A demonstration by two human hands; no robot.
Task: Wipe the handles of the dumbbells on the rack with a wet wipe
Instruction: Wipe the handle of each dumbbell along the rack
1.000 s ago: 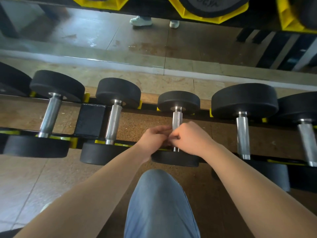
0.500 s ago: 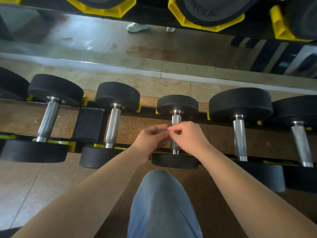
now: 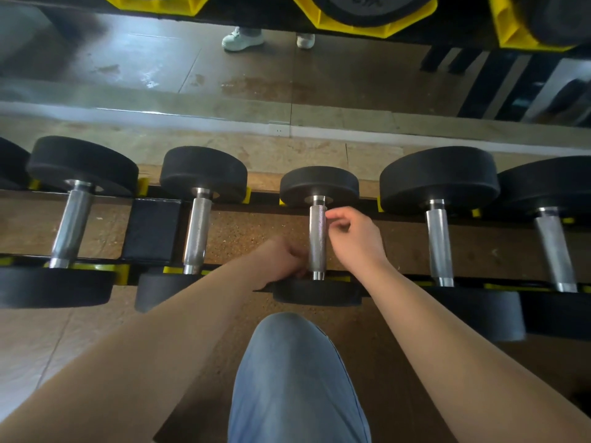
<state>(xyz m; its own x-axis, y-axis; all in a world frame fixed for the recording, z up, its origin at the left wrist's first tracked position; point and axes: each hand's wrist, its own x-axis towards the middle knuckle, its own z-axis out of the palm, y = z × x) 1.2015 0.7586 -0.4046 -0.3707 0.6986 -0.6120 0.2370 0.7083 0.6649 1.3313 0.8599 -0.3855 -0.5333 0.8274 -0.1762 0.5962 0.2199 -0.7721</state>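
Head: left hand, right hand curled beside dumbbell handle.

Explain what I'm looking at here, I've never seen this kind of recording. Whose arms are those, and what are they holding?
No machine here: the two grips are a person's bare hands, filmed by one camera worn on their head, looking down past a knee in jeans. A rack holds a row of dumbbells with black ends and metal handles. Both grips are at the middle dumbbell's handle: the left grip curled beside its near end, the right grip beside its far end, fingertips pinched together. No wipe can be made out, so I cannot tell what is held.
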